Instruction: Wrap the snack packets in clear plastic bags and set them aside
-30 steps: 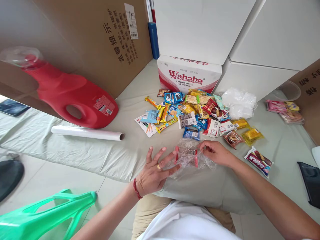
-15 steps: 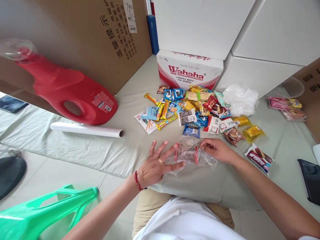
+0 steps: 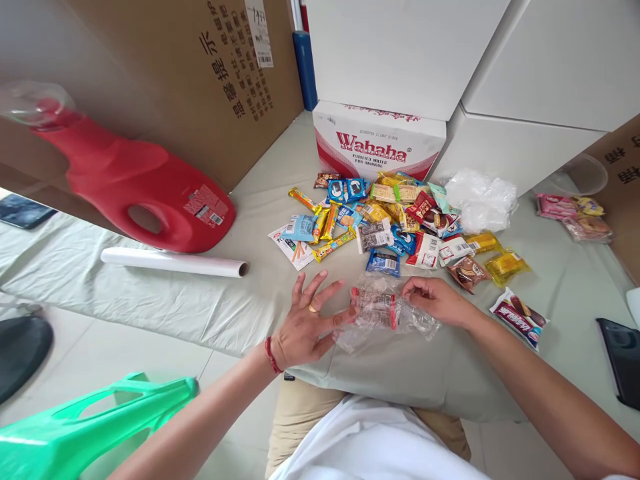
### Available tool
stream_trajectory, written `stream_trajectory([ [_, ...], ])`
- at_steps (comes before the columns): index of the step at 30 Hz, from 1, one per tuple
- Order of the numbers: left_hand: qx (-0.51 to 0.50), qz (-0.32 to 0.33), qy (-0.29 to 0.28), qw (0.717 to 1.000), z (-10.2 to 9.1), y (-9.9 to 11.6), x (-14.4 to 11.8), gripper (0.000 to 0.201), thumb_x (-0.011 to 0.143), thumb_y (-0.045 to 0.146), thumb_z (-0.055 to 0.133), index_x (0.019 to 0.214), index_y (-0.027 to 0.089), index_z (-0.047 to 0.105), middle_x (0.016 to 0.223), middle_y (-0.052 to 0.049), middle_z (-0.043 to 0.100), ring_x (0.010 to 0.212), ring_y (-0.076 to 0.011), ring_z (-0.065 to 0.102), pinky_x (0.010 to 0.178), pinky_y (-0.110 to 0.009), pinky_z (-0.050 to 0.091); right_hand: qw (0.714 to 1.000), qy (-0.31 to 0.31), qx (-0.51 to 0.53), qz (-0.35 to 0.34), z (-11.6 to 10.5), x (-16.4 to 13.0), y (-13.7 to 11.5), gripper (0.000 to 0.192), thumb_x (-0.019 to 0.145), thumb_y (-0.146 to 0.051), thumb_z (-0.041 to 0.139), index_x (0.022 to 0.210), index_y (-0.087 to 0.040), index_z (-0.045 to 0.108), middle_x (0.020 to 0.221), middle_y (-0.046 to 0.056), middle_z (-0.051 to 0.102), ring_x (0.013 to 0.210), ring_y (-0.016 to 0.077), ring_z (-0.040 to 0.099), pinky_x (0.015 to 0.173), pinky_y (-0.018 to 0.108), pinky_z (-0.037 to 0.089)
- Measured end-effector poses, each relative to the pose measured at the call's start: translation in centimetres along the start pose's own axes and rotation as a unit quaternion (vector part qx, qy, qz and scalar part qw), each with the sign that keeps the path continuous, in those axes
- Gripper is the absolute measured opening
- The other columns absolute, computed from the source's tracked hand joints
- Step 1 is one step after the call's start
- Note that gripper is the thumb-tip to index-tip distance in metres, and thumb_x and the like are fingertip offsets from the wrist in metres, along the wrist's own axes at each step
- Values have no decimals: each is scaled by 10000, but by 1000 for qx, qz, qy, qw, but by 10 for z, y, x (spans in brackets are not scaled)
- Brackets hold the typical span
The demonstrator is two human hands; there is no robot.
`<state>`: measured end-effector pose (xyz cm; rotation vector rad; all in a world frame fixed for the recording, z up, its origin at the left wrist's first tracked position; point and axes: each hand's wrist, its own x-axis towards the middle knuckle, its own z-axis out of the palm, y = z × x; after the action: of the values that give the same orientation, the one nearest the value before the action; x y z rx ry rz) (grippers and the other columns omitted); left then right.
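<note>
1. On the near edge of the pale sheet (image 3: 150,293), a clear plastic bag (image 3: 383,313) lies flat with red-edged packets inside.
2. Left hand (image 3: 305,327): fingers spread, fingertips touching the bag's left side.
3. Right hand (image 3: 437,300): thumb and fingers pinching the bag's right edge.
4. Heap of snack packets (image 3: 385,220) just beyond the bag, apart from it.
5. Far left: red jug (image 3: 145,193) on its side; white roll (image 3: 173,262) just near of it.
6. Wahaha carton (image 3: 379,143) behind the heap.
</note>
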<state>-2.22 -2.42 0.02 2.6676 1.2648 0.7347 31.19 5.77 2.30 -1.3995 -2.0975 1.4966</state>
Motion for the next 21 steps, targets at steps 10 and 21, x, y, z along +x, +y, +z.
stream_trajectory([
  [10,-64,-87,11,994,-4,-6,-2,280,943,324,549,802,317,791,1401,5,651,1561,-319,229,1261,-652,23,1000,-2,19,17,0,0,2,257,869,-437,603,894,-187,661,686,-22,554,593,121,441,546,233,329],
  [21,-101,-284,38,953,18,0,0,409,995,358,480,685,256,726,1267,-6,734,1494,-313,373,1231,-667,149,998,-34,42,35,-10,-2,11,324,876,-501,636,909,-183,685,753,0,614,633,127,498,581,243,381],
])
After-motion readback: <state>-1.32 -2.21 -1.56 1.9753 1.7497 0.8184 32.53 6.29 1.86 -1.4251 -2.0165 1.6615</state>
